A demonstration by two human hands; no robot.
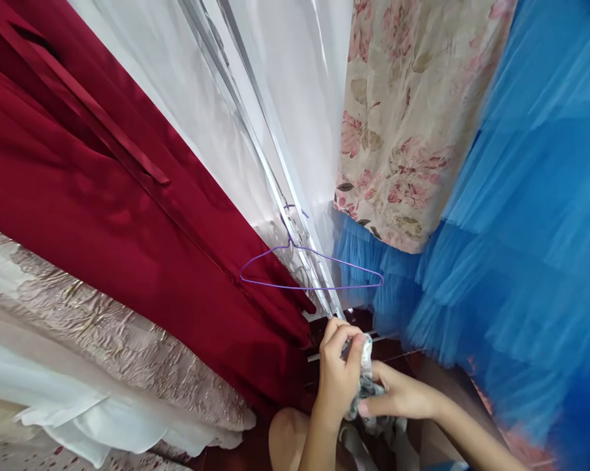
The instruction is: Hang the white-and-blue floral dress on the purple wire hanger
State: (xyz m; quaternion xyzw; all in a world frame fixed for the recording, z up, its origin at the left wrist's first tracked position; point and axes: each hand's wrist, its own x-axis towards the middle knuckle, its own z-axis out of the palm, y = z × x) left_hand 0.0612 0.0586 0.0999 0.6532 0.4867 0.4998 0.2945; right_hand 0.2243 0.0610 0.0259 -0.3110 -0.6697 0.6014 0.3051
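Hanging dresses crowd both sides: red dress (142,229) left, blue dress (535,216) right, hems leaving a narrow wedge of floor (454,379). Purple hanger (311,288) by metal pole (265,140). Patterned cloth (366,370) bunched just below, left hand's (341,358) fingers closed on it; right hand (403,396) touching, grip partly hidden, cannot tell.

The cloth (366,371) at lower centre is white with a grey-green pattern. The hanger (299,288) in the middle is purple. At left, the dress (113,216) is dark red. At upper right, the skirt (413,131) has pink flowers on beige; the gown (535,222) at right is blue.
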